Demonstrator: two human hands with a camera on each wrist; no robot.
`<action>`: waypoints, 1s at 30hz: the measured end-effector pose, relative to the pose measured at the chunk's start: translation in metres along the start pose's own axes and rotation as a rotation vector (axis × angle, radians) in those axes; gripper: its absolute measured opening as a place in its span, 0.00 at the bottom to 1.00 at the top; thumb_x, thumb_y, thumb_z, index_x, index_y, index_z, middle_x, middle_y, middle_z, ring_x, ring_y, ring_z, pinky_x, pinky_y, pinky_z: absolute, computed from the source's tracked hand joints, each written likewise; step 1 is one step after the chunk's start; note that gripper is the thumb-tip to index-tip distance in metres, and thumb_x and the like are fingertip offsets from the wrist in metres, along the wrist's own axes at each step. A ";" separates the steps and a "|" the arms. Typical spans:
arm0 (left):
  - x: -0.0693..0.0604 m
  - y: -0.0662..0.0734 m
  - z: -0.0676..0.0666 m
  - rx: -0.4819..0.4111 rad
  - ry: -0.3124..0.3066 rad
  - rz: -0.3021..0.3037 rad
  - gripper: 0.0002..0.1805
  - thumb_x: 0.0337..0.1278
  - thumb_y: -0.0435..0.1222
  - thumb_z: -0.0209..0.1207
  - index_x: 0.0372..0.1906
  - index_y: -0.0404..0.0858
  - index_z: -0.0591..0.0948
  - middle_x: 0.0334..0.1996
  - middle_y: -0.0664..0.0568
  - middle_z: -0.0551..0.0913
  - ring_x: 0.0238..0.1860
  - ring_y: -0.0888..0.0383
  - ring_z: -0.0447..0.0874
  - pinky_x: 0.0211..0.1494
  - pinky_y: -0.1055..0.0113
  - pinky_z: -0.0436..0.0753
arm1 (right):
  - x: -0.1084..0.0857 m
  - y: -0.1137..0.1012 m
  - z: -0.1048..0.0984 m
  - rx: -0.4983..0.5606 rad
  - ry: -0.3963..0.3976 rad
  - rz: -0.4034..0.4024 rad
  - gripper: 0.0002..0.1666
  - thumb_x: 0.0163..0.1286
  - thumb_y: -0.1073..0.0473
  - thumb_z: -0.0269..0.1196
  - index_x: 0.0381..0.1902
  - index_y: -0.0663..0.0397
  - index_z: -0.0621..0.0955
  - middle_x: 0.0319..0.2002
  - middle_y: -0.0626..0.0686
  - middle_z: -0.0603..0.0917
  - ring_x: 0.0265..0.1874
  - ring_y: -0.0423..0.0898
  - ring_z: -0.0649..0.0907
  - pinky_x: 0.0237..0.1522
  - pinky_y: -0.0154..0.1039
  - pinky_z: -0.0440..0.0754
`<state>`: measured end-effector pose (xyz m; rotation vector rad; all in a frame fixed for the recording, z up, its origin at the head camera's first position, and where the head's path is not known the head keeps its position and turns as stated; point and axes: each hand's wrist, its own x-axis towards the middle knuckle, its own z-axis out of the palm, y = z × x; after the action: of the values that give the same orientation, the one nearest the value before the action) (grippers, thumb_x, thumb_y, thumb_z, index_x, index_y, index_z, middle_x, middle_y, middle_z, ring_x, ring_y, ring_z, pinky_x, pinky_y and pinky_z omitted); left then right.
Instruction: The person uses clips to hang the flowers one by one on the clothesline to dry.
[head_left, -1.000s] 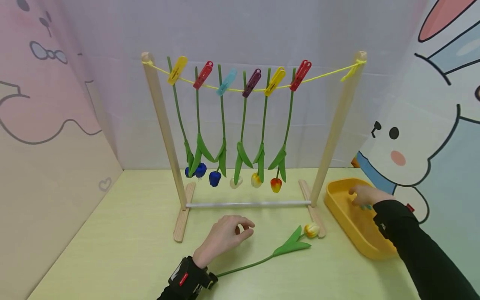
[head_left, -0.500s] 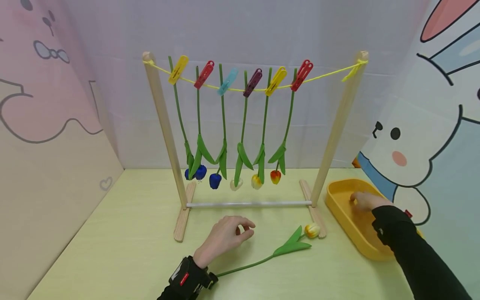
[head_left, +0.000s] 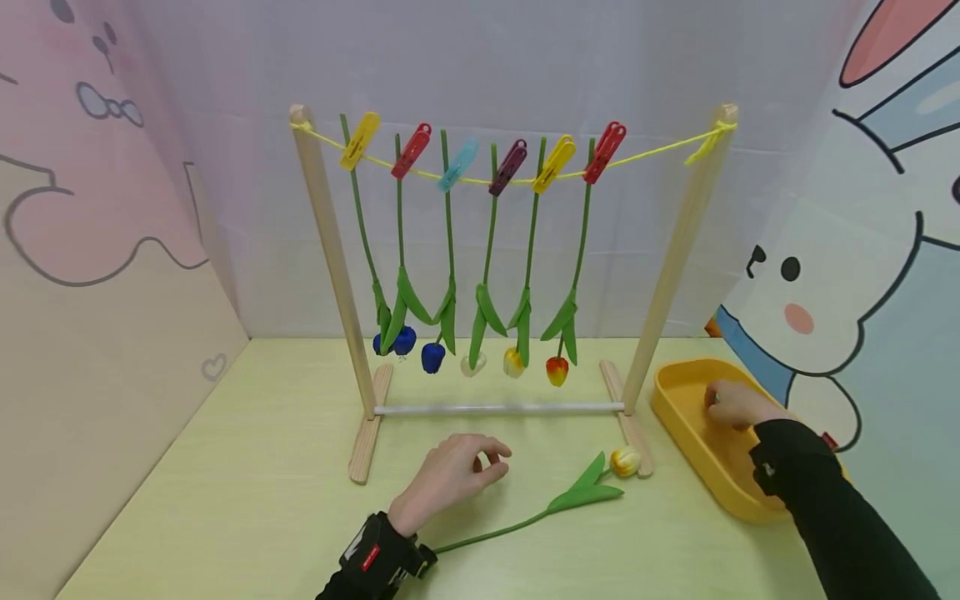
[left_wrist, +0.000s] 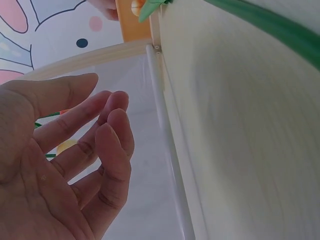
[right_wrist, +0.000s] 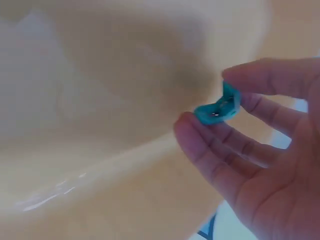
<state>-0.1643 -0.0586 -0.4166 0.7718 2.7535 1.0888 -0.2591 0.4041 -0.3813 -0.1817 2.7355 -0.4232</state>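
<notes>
Inside the yellow tray [head_left: 686, 417], my right hand [head_left: 738, 406] pinches a teal clothespin [right_wrist: 220, 107] between thumb and fingers, as the right wrist view shows. My left hand [head_left: 450, 473] hovers over the table with loosely bent fingers; nothing is between them in the left wrist view. Beneath its wrist runs the stem of a yellow-white artificial tulip [head_left: 577, 497], whose bloom points right. Several tulips hang upside down from the yellow string [head_left: 656, 152], each stem clipped by a clothespin, from a yellow clothespin [head_left: 360, 142] at left to a red clothespin [head_left: 604, 153] at right.
The string is tied between two wooden posts, the left post [head_left: 330, 258] and the right post [head_left: 681, 258]. A white rod [head_left: 498, 409] joins their feet low over the pale table [head_left: 225, 467]. Cartoon-printed cloth [head_left: 795, 250] closes in the sides and back.
My right hand has picked up the teal clothespin that lay in the tray and lifted slightly. The left hand and the lying tulip stay put, while the rightmost hanging tulip sways a little.
</notes>
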 end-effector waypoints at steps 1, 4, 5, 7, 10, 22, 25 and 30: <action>0.000 0.000 0.000 0.002 -0.001 0.000 0.11 0.65 0.39 0.64 0.48 0.42 0.88 0.34 0.58 0.88 0.26 0.71 0.72 0.27 0.74 0.70 | -0.001 -0.001 -0.003 0.014 0.021 -0.004 0.11 0.63 0.66 0.55 0.41 0.70 0.75 0.24 0.52 0.70 0.19 0.45 0.71 0.25 0.37 0.71; 0.000 0.000 0.000 0.011 -0.006 0.002 0.11 0.65 0.40 0.64 0.48 0.42 0.88 0.33 0.58 0.87 0.25 0.70 0.72 0.26 0.74 0.70 | -0.009 -0.013 -0.015 0.031 0.126 -0.021 0.15 0.66 0.65 0.52 0.46 0.72 0.74 0.26 0.56 0.73 0.23 0.48 0.73 0.29 0.40 0.70; 0.000 -0.001 0.001 0.017 -0.010 -0.001 0.11 0.65 0.40 0.64 0.48 0.42 0.88 0.33 0.59 0.87 0.25 0.70 0.72 0.26 0.74 0.70 | -0.013 -0.018 -0.019 0.025 0.178 -0.029 0.15 0.67 0.66 0.51 0.47 0.72 0.74 0.27 0.58 0.75 0.25 0.50 0.74 0.30 0.41 0.70; -0.001 -0.001 0.001 0.032 -0.017 -0.006 0.11 0.65 0.40 0.64 0.48 0.43 0.88 0.34 0.59 0.87 0.25 0.71 0.72 0.26 0.74 0.70 | -0.022 -0.032 -0.025 0.031 0.289 -0.039 0.14 0.71 0.66 0.48 0.50 0.72 0.71 0.34 0.65 0.77 0.30 0.55 0.75 0.34 0.45 0.72; -0.001 -0.002 0.002 0.061 -0.027 -0.016 0.11 0.65 0.41 0.64 0.48 0.44 0.88 0.34 0.60 0.87 0.26 0.70 0.73 0.27 0.74 0.70 | -0.034 -0.051 -0.026 0.080 0.472 -0.069 0.16 0.77 0.66 0.47 0.56 0.72 0.67 0.41 0.74 0.78 0.35 0.61 0.77 0.37 0.47 0.75; -0.001 -0.001 0.003 0.085 -0.069 -0.021 0.11 0.64 0.41 0.65 0.49 0.45 0.88 0.34 0.62 0.86 0.26 0.71 0.73 0.27 0.73 0.70 | -0.063 -0.129 0.004 0.340 0.892 -0.233 0.12 0.70 0.61 0.66 0.45 0.65 0.86 0.44 0.66 0.86 0.35 0.13 0.68 0.40 0.12 0.68; -0.001 -0.002 0.003 0.082 -0.081 -0.024 0.12 0.64 0.41 0.65 0.49 0.45 0.88 0.34 0.62 0.86 0.26 0.70 0.72 0.28 0.73 0.70 | -0.061 -0.144 0.014 0.409 0.910 -0.310 0.10 0.72 0.64 0.64 0.42 0.67 0.86 0.42 0.66 0.86 0.35 0.14 0.73 0.42 0.11 0.71; 0.000 -0.003 0.005 0.097 -0.115 -0.031 0.12 0.64 0.42 0.65 0.50 0.47 0.87 0.34 0.63 0.85 0.27 0.69 0.72 0.30 0.72 0.69 | -0.054 -0.162 0.028 0.476 0.888 -0.384 0.13 0.77 0.64 0.56 0.38 0.67 0.85 0.30 0.57 0.83 0.27 0.28 0.77 0.33 0.18 0.74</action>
<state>-0.1638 -0.0575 -0.4221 0.7747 2.7284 0.8826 -0.1876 0.2531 -0.3370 -0.4879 3.2961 -1.5626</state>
